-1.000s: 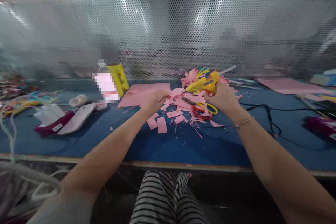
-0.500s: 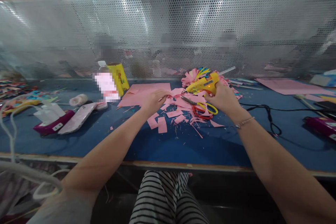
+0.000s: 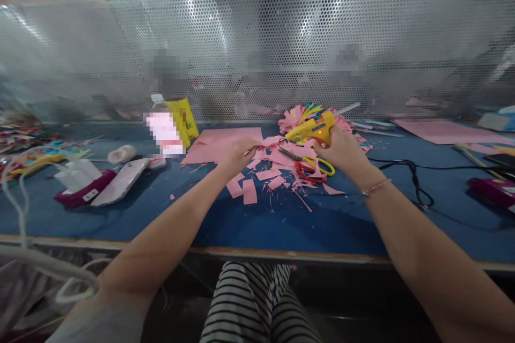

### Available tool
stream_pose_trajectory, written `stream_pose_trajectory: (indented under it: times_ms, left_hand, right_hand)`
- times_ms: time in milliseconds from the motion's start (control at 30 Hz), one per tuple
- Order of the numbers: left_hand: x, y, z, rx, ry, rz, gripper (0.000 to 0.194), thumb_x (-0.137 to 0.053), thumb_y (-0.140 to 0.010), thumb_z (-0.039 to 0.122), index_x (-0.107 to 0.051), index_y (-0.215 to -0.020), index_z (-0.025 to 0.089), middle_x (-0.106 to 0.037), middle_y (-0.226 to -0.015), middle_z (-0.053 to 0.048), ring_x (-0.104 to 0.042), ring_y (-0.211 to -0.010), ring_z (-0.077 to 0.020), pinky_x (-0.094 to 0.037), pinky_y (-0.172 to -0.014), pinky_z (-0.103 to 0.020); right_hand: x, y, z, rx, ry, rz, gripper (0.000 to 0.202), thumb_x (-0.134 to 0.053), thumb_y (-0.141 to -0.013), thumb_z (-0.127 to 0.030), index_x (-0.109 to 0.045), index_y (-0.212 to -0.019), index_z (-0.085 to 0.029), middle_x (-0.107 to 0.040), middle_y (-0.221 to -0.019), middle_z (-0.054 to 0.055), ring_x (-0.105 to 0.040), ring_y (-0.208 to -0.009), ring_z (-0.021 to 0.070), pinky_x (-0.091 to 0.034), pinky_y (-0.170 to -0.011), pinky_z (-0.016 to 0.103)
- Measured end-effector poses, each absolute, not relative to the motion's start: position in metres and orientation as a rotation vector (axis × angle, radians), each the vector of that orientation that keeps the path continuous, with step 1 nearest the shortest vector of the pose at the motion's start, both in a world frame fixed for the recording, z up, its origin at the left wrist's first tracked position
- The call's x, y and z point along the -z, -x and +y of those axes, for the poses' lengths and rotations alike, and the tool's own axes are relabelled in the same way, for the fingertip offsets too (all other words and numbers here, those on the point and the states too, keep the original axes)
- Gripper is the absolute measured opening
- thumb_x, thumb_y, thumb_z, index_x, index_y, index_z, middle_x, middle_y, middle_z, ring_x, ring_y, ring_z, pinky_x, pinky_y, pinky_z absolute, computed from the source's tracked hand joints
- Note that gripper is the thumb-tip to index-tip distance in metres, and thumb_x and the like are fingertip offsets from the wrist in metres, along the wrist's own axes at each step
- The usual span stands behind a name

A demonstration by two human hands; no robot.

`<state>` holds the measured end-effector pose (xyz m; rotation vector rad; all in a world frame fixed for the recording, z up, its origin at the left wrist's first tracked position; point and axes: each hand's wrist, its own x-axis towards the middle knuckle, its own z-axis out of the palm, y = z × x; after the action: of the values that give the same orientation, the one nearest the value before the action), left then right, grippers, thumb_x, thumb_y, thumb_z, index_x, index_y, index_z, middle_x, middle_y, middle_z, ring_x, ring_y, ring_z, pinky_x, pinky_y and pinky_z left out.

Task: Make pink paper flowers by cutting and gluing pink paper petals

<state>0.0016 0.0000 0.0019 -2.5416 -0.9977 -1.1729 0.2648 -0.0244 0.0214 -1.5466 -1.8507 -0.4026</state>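
Observation:
My right hand [image 3: 344, 147] is wrapped round a yellow glue gun [image 3: 309, 128], with its orange light showing and its nozzle pointing left. The fingers of my left hand [image 3: 240, 154] pinch a small strip of pink paper [image 3: 270, 143] near the nozzle; whether nozzle and paper touch, I cannot tell. Below the glue gun lie scissors [image 3: 311, 166] with red and yellow handles, among pink paper scraps [image 3: 249, 191]. A large pink sheet [image 3: 225, 136] lies behind my left hand. Pink fringed paper flowers [image 3: 292, 118] sit behind the glue gun.
To the left are a bottle [image 3: 164, 128], a yellow container [image 3: 185, 123], a phone [image 3: 120, 182] and a purple tissue pack [image 3: 86, 187]. A black cable [image 3: 414, 171] and another pink sheet [image 3: 438, 131] lie right. A perforated metal screen [image 3: 241, 27] stands along the back.
Both hands keep almost the same place, with the glue gun still held beside the pink paper strip. The whole view has shifted very slightly.

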Motion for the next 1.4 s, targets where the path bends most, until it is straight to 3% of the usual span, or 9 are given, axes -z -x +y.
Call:
stream_pose_trajectory:
  times_ms: [367,900,1233,1400]
  left_hand:
    - [0.0024,-0.0013,0.0040,1.123,2.528,-0.968,0.024,-0.039,-0.080,0.020,-0.059,-0.093,0.019,-0.062,-0.090,-0.003,-0.055,-0.083,-0.0111,-0.045,-0.074,-0.026]
    - [-0.0002,-0.0036,0.0013,1.239,2.415,-1.033,0.022,-0.041,-0.078,0.015,-0.060,-0.088,0.017,-0.061,-0.089,-0.005,-0.054,-0.085,-0.0120,-0.044,-0.077,-0.026]
    - [-0.0005,-0.0055,0.0013,1.300,2.453,-0.975,0.020,-0.041,-0.078,0.016,-0.059,-0.087,0.017,-0.062,-0.095,-0.004,-0.055,-0.091,-0.0119,-0.043,-0.084,-0.029]
    - [0.0012,-0.0042,0.0026,1.050,2.619,-0.944,0.020,-0.041,-0.075,0.016,-0.061,-0.082,0.017,-0.062,-0.095,-0.005,-0.055,-0.089,-0.0116,-0.043,-0.081,-0.026]
  right_hand:
    - [-0.0225,-0.2615,-0.0270,0.268,1.464,-1.792,0.050,-0.052,-0.066,-0.048,-0.051,-0.103,-0.013,-0.058,-0.091,0.014,-0.053,-0.086,0.0291,-0.042,-0.070,0.040]
    - [-0.0226,-0.2588,-0.0293,0.219,1.477,-1.794,0.047,-0.052,-0.065,-0.046,-0.052,-0.098,-0.013,-0.058,-0.084,0.013,-0.054,-0.083,0.0288,-0.041,-0.068,0.040]
    - [-0.0219,-0.2598,-0.0245,0.182,1.458,-1.701,0.047,-0.053,-0.066,-0.044,-0.050,-0.100,-0.013,-0.057,-0.094,0.015,-0.053,-0.090,0.0290,-0.042,-0.072,0.040]
    - [-0.0227,-0.2599,-0.0239,0.152,1.422,-1.702,0.043,-0.050,-0.069,-0.041,-0.050,-0.101,-0.013,-0.057,-0.094,0.015,-0.053,-0.090,0.0281,-0.042,-0.073,0.040]
